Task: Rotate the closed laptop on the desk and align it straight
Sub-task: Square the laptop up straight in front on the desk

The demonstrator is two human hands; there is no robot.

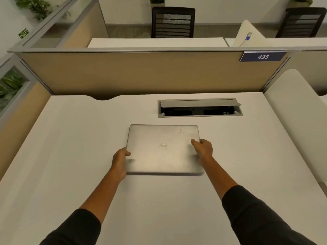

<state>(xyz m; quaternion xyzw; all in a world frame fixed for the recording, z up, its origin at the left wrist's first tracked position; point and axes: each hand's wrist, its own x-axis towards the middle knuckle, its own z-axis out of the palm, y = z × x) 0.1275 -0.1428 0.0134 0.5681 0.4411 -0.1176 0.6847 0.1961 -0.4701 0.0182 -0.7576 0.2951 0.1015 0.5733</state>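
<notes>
A closed silver laptop [163,149] lies flat on the white desk [70,156], its edges running parallel to the desk's back edge. Its round logo faces up and reads upside down from here. A scuff marks the lid near the far right corner. My left hand [119,160] grips the laptop's left edge, thumb on top of the lid. My right hand [203,150] grips the right edge, thumb likewise on the lid. Dark sleeves cover both forearms near the bottom of the view.
Behind the laptop an open cable box [200,108] with a raised grey flap is set into the desk. A tan partition [141,73] bearing a blue "435" plate [263,56] closes the back. A white side panel [297,121] stands on the right.
</notes>
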